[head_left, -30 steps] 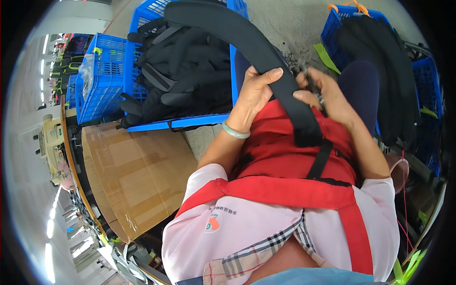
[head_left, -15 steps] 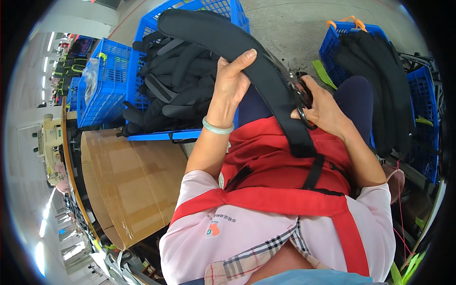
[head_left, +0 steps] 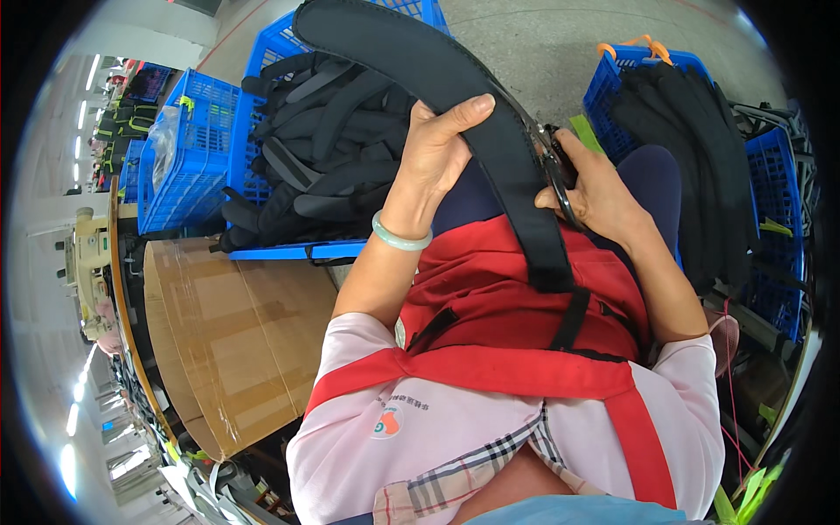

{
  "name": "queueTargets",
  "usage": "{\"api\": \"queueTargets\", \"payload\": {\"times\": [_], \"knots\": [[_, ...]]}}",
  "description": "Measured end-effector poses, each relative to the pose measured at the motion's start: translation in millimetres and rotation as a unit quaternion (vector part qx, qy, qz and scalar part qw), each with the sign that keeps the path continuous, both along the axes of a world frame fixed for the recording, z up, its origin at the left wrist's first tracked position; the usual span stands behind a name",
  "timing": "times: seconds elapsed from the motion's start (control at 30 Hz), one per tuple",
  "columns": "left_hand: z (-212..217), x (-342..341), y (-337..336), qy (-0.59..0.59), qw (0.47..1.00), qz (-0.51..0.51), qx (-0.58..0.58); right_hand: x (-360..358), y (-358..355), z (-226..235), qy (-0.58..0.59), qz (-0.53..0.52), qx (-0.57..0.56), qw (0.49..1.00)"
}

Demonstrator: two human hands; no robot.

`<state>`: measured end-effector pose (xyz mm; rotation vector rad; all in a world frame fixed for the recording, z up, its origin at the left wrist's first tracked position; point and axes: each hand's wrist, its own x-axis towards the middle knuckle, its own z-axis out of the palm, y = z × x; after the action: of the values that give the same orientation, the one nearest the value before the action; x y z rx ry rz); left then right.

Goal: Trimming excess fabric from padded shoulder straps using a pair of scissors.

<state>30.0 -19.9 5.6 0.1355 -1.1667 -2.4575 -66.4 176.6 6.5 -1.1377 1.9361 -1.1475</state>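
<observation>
A long, curved, black padded strap slants across my lap, its lower end over the red apron. My left hand is closed around it near the middle, thumb on top and fingers hidden beneath. In my right hand is a pair of scissors with dark handles, fingers through the loops. Their blades lie along the strap's right edge, pointing away from me. Whether the blades are cutting anything is too small to tell. A narrow black band lies on the apron below the strap's end.
Ahead on the left, a blue crate holds a heap of black and grey straps. Another blue crate stands beside it. A cardboard box is by my left arm. At right, long black pieces overhang a blue crate.
The strap has shifted slightly away from me. My left hand has moved a little to the right, and the scissor blades now show more plainly along the strap's edge.
</observation>
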Motion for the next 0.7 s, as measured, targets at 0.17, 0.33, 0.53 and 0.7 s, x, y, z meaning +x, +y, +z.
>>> {"api": "queueTargets", "payload": {"times": [0.17,0.33,0.53,0.7], "knots": [[1,-3,3,0.001,1.000,-0.005,0.007,-5,3,-12,0.046,-0.019,-0.002,0.999],[4,-5,10,0.005,1.000,-0.006,-0.008,-2,1,-4,-0.025,-0.045,-0.044,0.998],[25,-8,4,0.020,0.999,0.017,0.027,-6,5,0,-0.038,-0.054,-0.044,0.997],[29,-12,4,0.045,0.999,0.021,0.006,-11,3,9,0.002,-0.048,-0.045,0.998]]}}
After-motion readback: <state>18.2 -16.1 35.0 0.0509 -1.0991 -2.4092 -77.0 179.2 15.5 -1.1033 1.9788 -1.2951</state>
